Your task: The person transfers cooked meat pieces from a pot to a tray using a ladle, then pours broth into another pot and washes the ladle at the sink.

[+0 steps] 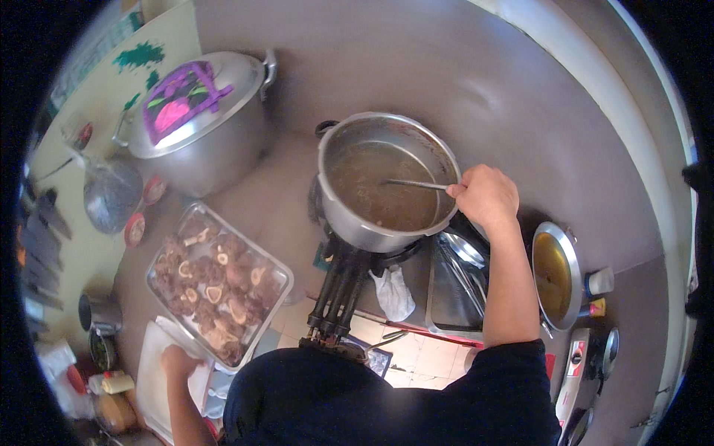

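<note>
My right hand [486, 195] is closed on the handle of a metal utensil [419, 183], whose far end dips into brown broth [379, 192] in a large metal pot [365, 237]. The pot sits on a burner. My left hand [181, 362] is at the lower left, over a white board or tray [149, 357], beside the near corner of a clear rectangular dish [281, 273]. Whether those fingers hold anything cannot be told. Cooked pieces of meat with round bones [215, 279] fill the dish.
A big lidded aluminium pot [212, 159] with a purple pot holder [178, 103] stands at the upper left. Near my right arm are a metal tray [454, 320] with utensils and a pan of oil [552, 273]. A white cloth [393, 292] lies by black burner pipes [337, 295].
</note>
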### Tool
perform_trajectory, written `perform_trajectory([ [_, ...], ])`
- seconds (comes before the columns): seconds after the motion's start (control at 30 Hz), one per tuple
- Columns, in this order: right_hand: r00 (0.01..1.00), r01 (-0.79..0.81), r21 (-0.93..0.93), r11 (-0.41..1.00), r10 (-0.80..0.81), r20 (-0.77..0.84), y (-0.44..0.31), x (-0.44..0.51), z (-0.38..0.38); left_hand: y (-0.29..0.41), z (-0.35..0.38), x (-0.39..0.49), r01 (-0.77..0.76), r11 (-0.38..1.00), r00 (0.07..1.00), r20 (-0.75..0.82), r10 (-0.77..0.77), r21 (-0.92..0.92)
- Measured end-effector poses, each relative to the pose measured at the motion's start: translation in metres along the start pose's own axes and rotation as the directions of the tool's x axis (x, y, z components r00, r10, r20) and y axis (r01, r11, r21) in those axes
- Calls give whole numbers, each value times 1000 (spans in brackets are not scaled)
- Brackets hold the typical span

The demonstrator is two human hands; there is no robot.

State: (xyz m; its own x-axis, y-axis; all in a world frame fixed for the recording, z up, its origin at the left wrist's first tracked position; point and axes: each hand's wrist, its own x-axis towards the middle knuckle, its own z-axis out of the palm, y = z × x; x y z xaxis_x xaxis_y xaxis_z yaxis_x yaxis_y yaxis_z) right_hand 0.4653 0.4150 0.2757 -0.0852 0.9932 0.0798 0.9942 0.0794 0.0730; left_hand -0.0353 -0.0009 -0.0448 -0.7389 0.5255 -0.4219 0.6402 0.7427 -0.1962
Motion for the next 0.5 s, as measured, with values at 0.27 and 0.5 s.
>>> perform_trajectory([
  [0.27,974,-33,13,999,35,-222,45,-21,-30,0,4,8,35,999,999,34,-36,26],
  [0.5,934,58,-377,924,-184,-305,43,-18,-65,-4,9,13,64,997,997,43,-66,53],
])
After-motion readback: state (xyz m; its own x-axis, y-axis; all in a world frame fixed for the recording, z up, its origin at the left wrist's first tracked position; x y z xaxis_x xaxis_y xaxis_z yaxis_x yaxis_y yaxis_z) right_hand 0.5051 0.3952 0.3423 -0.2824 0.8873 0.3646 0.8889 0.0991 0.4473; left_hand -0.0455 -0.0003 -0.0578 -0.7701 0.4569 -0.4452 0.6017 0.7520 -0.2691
